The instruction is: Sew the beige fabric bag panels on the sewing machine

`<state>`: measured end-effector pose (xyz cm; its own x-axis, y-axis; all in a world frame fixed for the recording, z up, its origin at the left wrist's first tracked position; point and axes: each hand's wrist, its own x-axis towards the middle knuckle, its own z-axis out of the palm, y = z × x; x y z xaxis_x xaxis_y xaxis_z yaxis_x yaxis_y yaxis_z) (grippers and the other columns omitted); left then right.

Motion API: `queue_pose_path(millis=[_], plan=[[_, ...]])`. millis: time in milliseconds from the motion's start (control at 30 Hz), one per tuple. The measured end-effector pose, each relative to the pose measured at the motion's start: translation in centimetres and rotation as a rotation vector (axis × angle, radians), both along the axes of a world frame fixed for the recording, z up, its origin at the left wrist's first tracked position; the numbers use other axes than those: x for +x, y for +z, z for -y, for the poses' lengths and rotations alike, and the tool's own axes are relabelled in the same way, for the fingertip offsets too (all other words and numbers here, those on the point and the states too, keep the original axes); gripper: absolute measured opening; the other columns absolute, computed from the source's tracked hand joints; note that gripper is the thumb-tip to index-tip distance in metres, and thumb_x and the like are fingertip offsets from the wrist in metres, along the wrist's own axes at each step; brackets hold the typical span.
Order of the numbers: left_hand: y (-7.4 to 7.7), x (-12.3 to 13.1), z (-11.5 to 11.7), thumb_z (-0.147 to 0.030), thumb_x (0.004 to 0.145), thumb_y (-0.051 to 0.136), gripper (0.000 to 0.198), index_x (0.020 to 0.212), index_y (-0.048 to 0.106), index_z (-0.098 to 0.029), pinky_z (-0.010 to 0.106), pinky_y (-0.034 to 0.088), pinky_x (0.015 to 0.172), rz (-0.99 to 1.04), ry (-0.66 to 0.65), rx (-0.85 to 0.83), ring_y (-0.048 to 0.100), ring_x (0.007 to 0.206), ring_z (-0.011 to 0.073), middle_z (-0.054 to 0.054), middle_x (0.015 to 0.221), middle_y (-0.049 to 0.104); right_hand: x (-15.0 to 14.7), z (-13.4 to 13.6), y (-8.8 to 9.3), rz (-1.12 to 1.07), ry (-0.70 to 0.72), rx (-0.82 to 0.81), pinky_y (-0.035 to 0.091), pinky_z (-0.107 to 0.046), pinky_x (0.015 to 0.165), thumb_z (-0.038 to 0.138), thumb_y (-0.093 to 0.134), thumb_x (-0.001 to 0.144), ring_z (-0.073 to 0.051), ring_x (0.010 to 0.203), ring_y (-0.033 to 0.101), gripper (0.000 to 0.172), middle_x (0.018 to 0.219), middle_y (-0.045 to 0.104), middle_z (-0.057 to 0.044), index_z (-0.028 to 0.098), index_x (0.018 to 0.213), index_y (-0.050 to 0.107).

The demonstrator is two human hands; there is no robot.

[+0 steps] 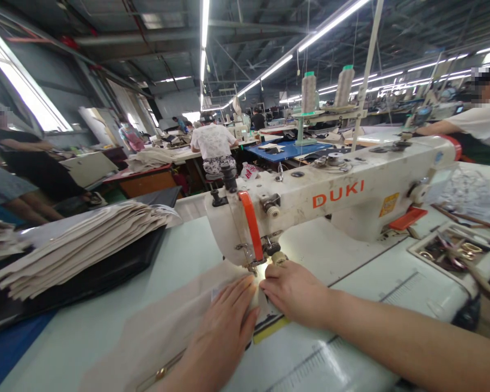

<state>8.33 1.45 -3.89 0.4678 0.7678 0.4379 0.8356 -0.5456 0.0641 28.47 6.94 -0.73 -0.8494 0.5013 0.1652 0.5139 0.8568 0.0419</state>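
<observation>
My left hand [226, 318] lies flat with fingers stretched forward on a pale beige fabric piece [155, 326]. The fabric spreads left over the light green table, under the sewing machine's head. Fingers curled together, my right hand [296, 291] grips the fabric's edge beside the needle; its fingertips are partly hidden. Both hands meet just in front of the presser foot [253, 268], where a small lamp shines. The white sewing machine [294, 204] carries orange lettering and an orange guard [251, 226]. By my left wrist, a small gold metal piece [160, 373] shows.
Stacked beige fabric pieces [93, 239] rest on black material [126, 272] at the left. A tray [416, 247] of small tools and metal parts stands at the right, near clear plastic [469, 190]. Thread cones [308, 93] rise behind the machine. Several people work around.
</observation>
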Motion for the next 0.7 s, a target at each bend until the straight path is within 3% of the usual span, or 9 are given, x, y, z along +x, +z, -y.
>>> queue_pose_path(millis=[533, 700], plan=[[0.1, -0.5, -2.2, -0.028, 0.095, 0.046, 0.036, 0.124, 0.064, -0.017, 0.051, 0.051, 0.102, -0.02, 0.087, -0.11, 0.061, 0.123, 0.0295, 0.013, 0.132, 0.065, 0.0, -0.5, 0.0, -0.051, -0.006, -0.003, 0.042, -0.032, 0.081, 0.014, 0.046, 0.097, -0.02, 0.082, 0.058, 0.024, 0.084, 0.066, -0.008, 0.013, 0.085, 0.068], [0.7, -1.1, 0.5, -0.024, 0.094, 0.049, 0.039, 0.13, 0.061, -0.019, 0.048, 0.051, 0.104, -0.043, 0.111, -0.139, 0.059, 0.126, 0.0271, 0.012, 0.137, 0.063, 0.4, 0.1, -0.1, -0.172, 0.013, -0.029, 0.043, -0.032, 0.081, 0.015, 0.049, 0.096, -0.02, 0.082, 0.058, 0.023, 0.086, 0.068, -0.008, 0.014, 0.083, 0.069]])
